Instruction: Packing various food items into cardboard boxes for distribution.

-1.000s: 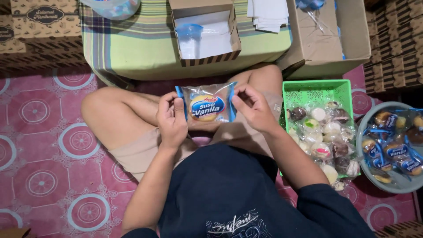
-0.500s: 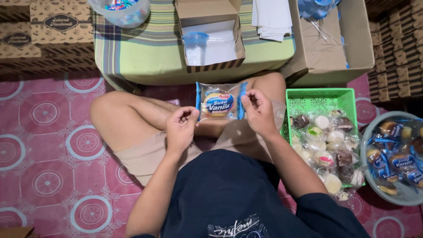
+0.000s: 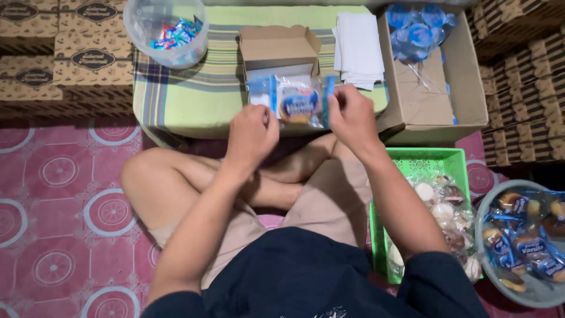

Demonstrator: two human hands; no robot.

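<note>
My right hand (image 3: 352,118) pinches the right edge of a clear snack packet with blue ends and a round cake inside (image 3: 294,101). It holds the packet just over a small open cardboard box (image 3: 276,48) on a low table with a striped cloth (image 3: 194,100). My left hand (image 3: 252,134) is curled into a loose fist just below the packet's left corner, and I see nothing in it. I sit cross-legged on the floor in front of the table.
White napkins (image 3: 360,47) lie beside the small box. A large carton (image 3: 435,88) holds blue-lidded cups (image 3: 419,26). Also here are a clear tub of sweets (image 3: 168,29), a green basket (image 3: 424,162) of wrapped pastries, a bowl of packets (image 3: 524,235), and stacked patterned boxes (image 3: 59,53).
The packet has gone from my lap up and forward to over the small box. My left hand let go of it and now trails below; my right hand carries it alone.
</note>
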